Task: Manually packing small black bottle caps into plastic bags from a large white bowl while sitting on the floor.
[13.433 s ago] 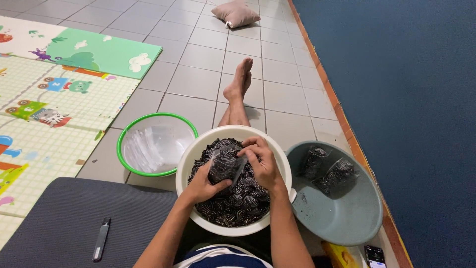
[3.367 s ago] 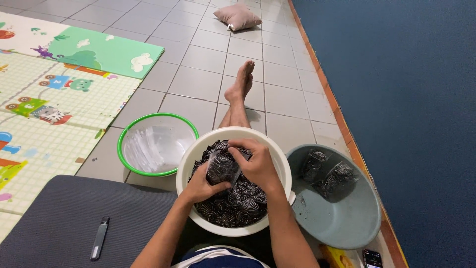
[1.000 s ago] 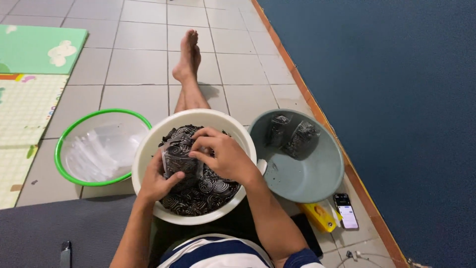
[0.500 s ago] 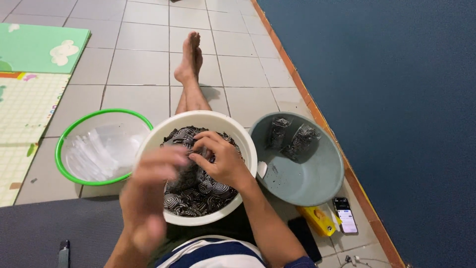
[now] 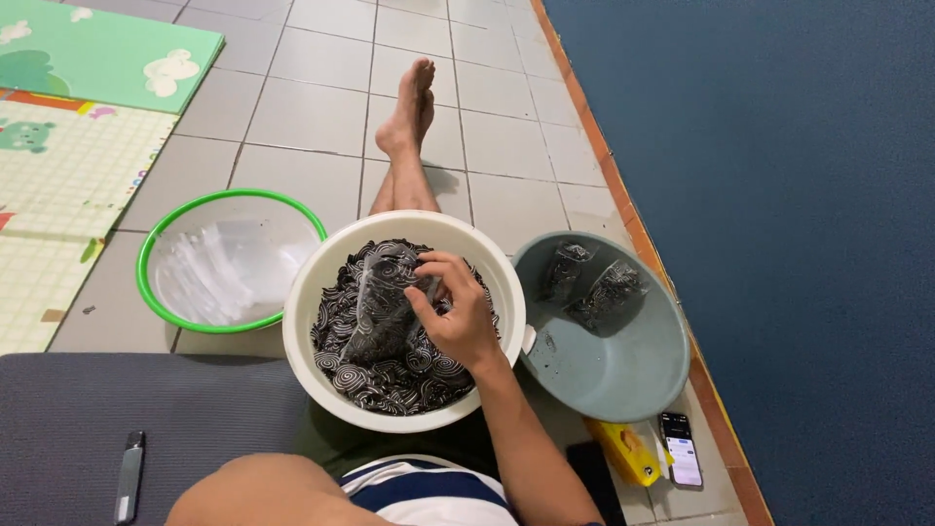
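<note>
While the right hand (image 5: 458, 317) pinches a clear bag (image 5: 382, 304) filled with black-and-white spiral pieces over the white basin (image 5: 312, 302) on the tiled floor, the left hand is out of view; two filled bags lie in the grey basin (image 5: 623, 375)

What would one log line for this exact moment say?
right hand: holds filled clear bag | over white basin of black-and-white spiral pieces | left hand: out of view

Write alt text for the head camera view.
A person seated on a tiled floor holds a filled clear bag with the right hand over a white basin of black-and-white spiral pieces. A green-rimmed basin of empty bags sits left, a grey basin with two filled bags right.
</note>
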